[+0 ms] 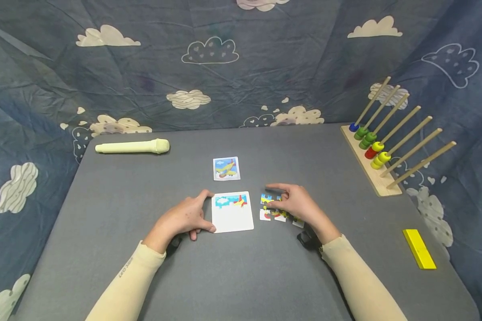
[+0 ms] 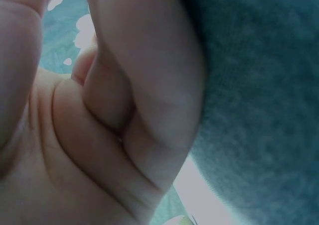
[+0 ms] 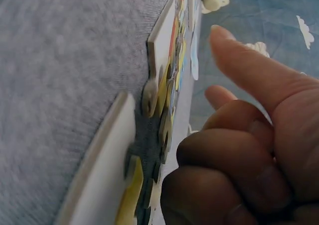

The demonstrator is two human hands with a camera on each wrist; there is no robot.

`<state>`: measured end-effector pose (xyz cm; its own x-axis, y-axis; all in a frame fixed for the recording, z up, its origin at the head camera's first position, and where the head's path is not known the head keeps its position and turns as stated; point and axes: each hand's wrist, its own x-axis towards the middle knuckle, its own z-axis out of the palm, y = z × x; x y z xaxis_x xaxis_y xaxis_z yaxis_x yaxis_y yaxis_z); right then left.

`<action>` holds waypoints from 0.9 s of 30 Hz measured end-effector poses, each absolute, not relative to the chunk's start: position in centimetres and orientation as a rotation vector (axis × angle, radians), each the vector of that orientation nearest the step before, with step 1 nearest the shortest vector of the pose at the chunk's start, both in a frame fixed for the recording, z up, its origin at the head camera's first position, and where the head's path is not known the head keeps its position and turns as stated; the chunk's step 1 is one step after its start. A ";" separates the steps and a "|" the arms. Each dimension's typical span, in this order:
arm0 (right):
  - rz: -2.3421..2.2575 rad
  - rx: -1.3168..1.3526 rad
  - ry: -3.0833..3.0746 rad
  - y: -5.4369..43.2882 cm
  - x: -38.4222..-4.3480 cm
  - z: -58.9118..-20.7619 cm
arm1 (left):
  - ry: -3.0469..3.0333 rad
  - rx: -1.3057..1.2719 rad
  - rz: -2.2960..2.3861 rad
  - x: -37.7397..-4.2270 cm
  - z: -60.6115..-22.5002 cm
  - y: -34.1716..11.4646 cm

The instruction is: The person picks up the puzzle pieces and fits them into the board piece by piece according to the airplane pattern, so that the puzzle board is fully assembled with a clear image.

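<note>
A white puzzle board (image 1: 233, 218) lies mid-table with a strip of blue sky and a red-and-yellow piece of plane filled in along its top. My left hand (image 1: 184, 216) holds it at its left edge, index finger near the upper corner and thumb at the lower one. The left wrist view shows the other fingers of that hand (image 2: 109, 95) curled in. Over several loose puzzle pieces (image 1: 265, 215) right of the board is my right hand (image 1: 297, 205), index finger stretched out, thumb apart from it. No piece shows between them; some pieces are partly hidden under this hand.
Behind the board lies a small picture card (image 1: 226, 169) of a yellow plane. A cream microphone-shaped object (image 1: 132, 146) is at the back left. On the right stand a wooden peg rack (image 1: 379, 178) with coloured rings and a yellow block (image 1: 419, 249).
</note>
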<state>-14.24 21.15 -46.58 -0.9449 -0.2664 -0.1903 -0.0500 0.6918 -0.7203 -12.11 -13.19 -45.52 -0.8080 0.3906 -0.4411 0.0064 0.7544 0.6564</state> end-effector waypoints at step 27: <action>-0.951 -0.239 2.689 21.3 -14.3 -47.2 | 2.367 0.307 0.906 -12.1 -45.5 -13.2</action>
